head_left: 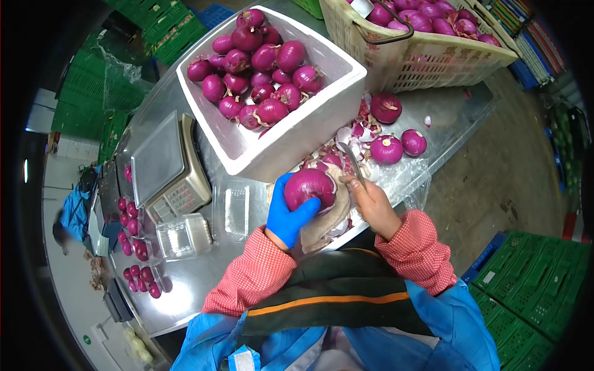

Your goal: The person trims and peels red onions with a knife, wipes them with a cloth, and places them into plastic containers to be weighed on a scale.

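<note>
My left hand [286,217], in a blue glove, is closed around a large red onion [307,188]. In my bare right hand [376,209] is a small knife [353,162], its blade pointing up and away from me, just right of the onion. A beige cloth-like piece [330,224] lies beneath the onion, between my hands. Onion peelings [357,135] are heaped on the metal table behind the knife. To the right of that heap sit a peeled-looking onion [386,150], a smaller onion [414,142] and a darker one [386,107].
A white foam box [297,139] full of red onions stands ahead, with a cream plastic crate [427,62] of onions behind it. Left are a scale [176,179], see-through plastic trays [184,237] and packed onions [145,278]. Green crates [532,278] stand at lower right.
</note>
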The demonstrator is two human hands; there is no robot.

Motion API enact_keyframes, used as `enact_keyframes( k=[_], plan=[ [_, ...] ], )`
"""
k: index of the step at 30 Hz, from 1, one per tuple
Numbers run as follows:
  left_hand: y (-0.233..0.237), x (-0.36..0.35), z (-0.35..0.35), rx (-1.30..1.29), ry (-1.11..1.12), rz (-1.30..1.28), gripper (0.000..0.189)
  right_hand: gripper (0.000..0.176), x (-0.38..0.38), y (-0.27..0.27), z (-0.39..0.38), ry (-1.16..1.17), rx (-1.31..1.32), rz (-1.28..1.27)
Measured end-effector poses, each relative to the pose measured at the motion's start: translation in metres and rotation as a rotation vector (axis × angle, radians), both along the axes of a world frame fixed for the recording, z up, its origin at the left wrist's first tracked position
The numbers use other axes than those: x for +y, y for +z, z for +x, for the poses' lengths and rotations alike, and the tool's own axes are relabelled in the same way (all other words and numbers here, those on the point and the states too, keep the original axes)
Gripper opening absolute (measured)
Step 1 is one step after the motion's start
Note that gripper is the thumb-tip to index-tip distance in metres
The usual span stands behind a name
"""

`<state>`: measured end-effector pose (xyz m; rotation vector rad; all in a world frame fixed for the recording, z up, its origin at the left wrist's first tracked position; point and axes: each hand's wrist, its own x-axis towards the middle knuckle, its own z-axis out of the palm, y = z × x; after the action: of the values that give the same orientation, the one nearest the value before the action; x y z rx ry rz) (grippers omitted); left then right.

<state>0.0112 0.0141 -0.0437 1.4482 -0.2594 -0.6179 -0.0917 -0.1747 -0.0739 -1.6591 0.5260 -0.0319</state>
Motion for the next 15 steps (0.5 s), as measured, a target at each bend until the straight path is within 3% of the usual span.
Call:
enact_keyframes(
  k=[5,9,10,13,15],
  plan=[
    [0.004,-0.002,0.005,0.26,-0.066,-0.078,0.06,0.04,0.01,0.051,0.004,-0.024,-0.419,-0.562],
    [0.002,-0.002,0.003,0.089,-0.128,0.078,0.059,0.033,0.007,0.062,0.006,0.098,-0.586,-1.006],
    [0.008,-0.003,0.002,0.049,-0.155,0.112,0.059,0.024,0.009,0.063,0.009,0.079,-0.629,-1.073],
    [0.002,0.001,0.0,0.013,-0.202,0.097,0.058,0.021,0.008,0.054,0.01,0.083,-0.484,-1.022],
    [-0.004,0.004,0.0,0.097,-0.186,0.03,0.059,0.021,-0.004,0.031,0.017,-0.044,-0.341,-0.987]
  ],
)
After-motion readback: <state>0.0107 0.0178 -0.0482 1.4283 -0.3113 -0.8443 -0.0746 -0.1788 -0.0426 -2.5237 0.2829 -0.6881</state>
